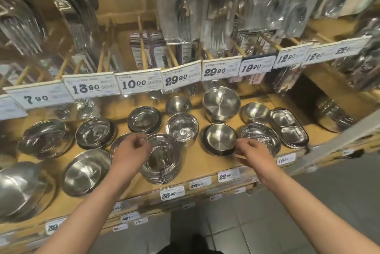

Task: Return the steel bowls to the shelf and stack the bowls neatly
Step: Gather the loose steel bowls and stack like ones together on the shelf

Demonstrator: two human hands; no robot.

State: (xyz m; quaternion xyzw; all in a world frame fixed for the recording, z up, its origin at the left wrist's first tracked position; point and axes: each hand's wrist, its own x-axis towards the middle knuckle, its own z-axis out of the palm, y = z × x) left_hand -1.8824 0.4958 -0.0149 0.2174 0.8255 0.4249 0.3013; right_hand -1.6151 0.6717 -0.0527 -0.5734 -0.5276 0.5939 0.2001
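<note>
Both hands (131,148) (251,151) hover among crowded steel bowls (221,138), price tags (139,84) above

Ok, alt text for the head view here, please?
A person's left hand and right hand reach over a wooden shelf of steel bowls, the left above a stack of bowls, the right beside a small bowl. Price tags and packaged utensils hang above.
</note>
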